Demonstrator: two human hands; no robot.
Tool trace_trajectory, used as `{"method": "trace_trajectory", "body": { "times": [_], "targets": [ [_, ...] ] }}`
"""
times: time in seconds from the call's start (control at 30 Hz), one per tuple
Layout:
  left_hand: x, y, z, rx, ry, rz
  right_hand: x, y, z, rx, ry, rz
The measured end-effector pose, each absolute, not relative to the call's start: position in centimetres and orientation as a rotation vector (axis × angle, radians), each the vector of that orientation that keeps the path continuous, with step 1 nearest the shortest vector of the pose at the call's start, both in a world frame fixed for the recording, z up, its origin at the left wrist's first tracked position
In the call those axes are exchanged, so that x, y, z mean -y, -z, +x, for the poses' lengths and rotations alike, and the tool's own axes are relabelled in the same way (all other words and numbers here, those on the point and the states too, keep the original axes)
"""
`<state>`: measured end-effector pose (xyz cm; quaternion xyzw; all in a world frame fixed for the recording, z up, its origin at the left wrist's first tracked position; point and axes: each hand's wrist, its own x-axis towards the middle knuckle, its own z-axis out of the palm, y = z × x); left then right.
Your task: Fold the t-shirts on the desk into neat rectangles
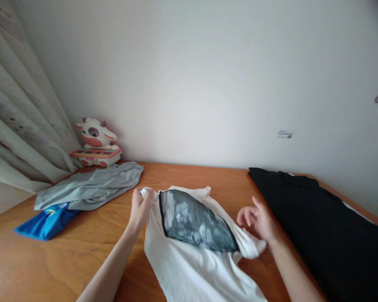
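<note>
A white T-shirt (189, 268) with a dark grey printed panel (195, 222) is spread out in front of me, its near end running out of the bottom of the view. My left hand (141, 207) is closed on the cloth at the shirt's far left corner and lifts it a little. On the other side, my right hand (256, 220) is beside the shirt's right sleeve, fingers apart and slightly curled, with no cloth visibly gripped. That sleeve hangs loosely just below the right hand.
On the left of the wooden table (91, 260) lie a crumpled grey garment (97, 186) and a blue cloth (48, 222). A cow-shaped toy keyboard (96, 144) stands behind them, near the curtain (15, 109). Black garments (330, 226) cover the right side.
</note>
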<state>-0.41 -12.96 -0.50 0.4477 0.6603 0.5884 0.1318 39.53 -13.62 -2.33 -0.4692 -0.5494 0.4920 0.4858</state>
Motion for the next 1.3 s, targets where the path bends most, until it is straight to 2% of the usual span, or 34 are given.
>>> {"method": "trace_trajectory", "body": {
  "times": [0.1, 0.2, 0.27, 0.47, 0.6, 0.7, 0.8, 0.9, 1.03, 1.3],
  "targets": [
    [13.6, 1.3, 0.4, -2.254, -1.207, 1.855, 13.6, 3.7, 37.2, 1.491, -0.911, -1.295],
    [14.0, 1.7, 1.1, -2.175, -0.79, 2.104, 13.2, 5.5, 35.6, 1.687, -0.656, -1.3],
    [14.1, 1.9, 1.2, -2.062, -0.674, 2.176, 13.2, 6.0, 35.1, 1.803, -0.635, -1.297],
    [13.8, 1.8, 0.9, -1.742, -0.81, 2.358, 14.3, 3.7, 35.5, 2.115, -0.795, -1.208],
    [14.5, 0.9, 2.0, -1.25, -1.004, 2.651, 14.8, 2.2, 36.1, 2.047, -0.953, -1.064],
    [15.5, 0.0, 3.1, -1.019, -1.039, 2.678, 14.4, 2.9, 36.1, 1.839, -0.688, -1.169],
    [16.3, -0.7, 3.5, -0.925, -0.964, 2.562, 13.8, 4.5, 35.7, 1.86, -0.475, -1.266],
    [16.4, -1.0, 3.2, -1.009, -0.951, 2.41, 13.5, 5.5, 35.1, 2.019, -0.525, -1.383],
    [15.8, -0.8, 2.4, -1.244, -0.984, 2.351, 13.8, 5.0, 34.6, 2.054, -0.62, -1.32],
    [14.7, 1.1, 1.7, -1.595, -0.758, 2.416, 13.4, 3.5, 36.9, 1.055, -0.508, -1.406]
  ]
}}
